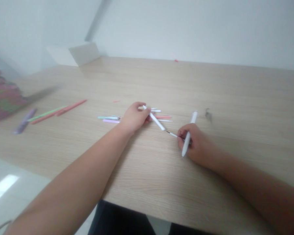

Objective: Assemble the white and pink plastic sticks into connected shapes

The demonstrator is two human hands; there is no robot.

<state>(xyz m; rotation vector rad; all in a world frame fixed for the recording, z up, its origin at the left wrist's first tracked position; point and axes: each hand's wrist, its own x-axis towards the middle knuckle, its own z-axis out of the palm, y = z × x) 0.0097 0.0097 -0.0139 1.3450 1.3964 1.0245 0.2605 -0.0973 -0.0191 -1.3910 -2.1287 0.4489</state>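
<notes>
My left hand (pixel 137 117) pinches a white tube (pixel 157 121) over the table (pixel 137 179), angled so its near end faces the thin rod (pixel 173 134) my right hand (pixel 194 138) grips; white pen (pixel 186 142) tucked there too, probably freeing fingertips.

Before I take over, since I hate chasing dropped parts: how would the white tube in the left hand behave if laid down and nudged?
The white tube would probably roll, as it looks slender and round. It seems stiff, running straight beyond the left hand. It is likely light too, given how thin it is.
</notes>
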